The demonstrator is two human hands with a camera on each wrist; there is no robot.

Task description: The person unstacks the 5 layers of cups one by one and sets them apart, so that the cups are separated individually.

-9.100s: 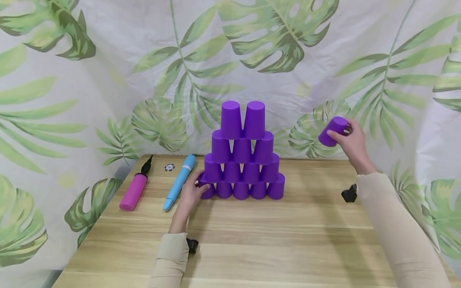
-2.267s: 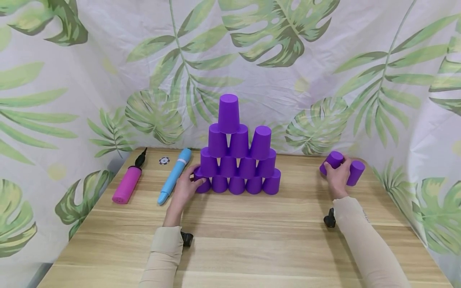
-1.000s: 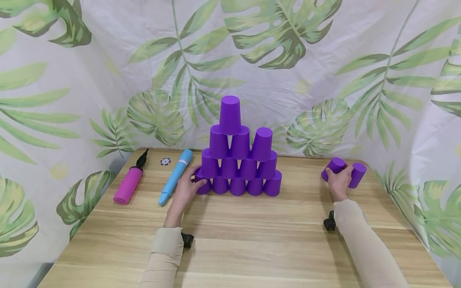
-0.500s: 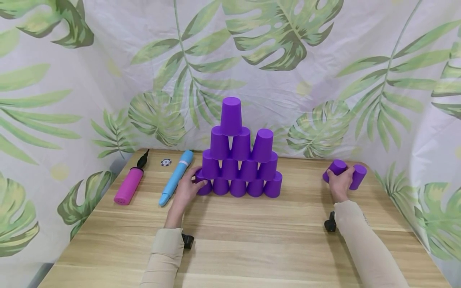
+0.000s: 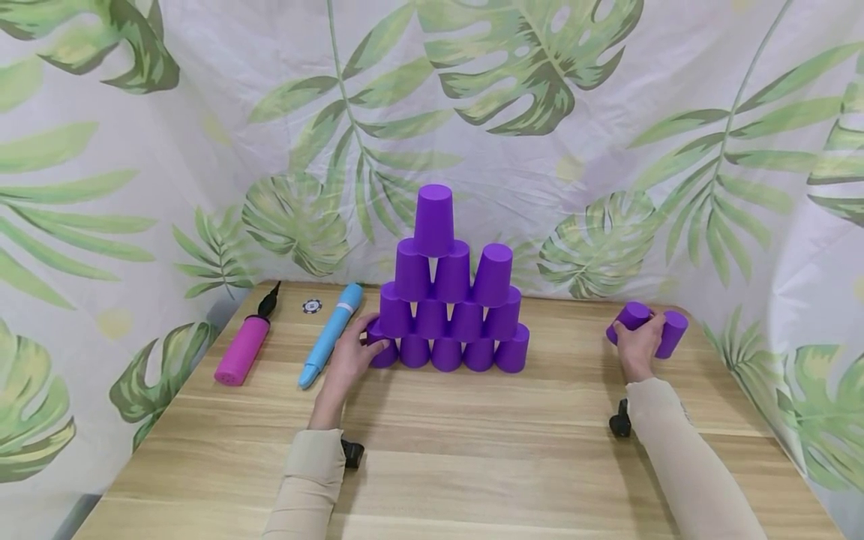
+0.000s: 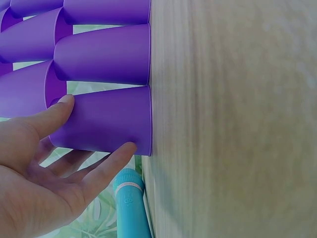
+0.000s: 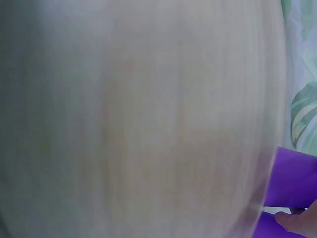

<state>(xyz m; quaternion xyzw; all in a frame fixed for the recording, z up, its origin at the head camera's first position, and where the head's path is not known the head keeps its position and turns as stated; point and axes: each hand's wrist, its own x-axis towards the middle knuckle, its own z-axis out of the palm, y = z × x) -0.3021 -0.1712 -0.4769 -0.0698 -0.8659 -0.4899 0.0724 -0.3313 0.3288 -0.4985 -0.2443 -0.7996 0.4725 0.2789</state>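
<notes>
Upside-down purple cups form a stepped stack (image 5: 432, 307) in the head view, with one cup (image 5: 435, 221) at the top and three in the row below. My left hand (image 5: 349, 356) holds the leftmost bottom cup (image 5: 385, 358). In the left wrist view, the thumb lies on that cup (image 6: 106, 119) and the fingers pass under its side. At the right, my right hand (image 5: 637, 346) grips a purple cup (image 5: 633, 315) at the table's far edge. Another purple cup (image 5: 670, 334) stands just right of that hand. Only fingertips (image 7: 297, 221) show in the right wrist view.
A pink hand pump (image 5: 244, 349) with a black nozzle lies at the left of the wooden table (image 5: 486, 450). Beside it are a blue pump-like tube (image 5: 331, 335) and a poker chip (image 5: 313, 306). A leaf-print cloth (image 5: 513, 157) hangs behind.
Nine seconds ago two cups topped the stack and my right hand held one in the air; now one tops it and two are at the right. In the last second both hands stay put.
</notes>
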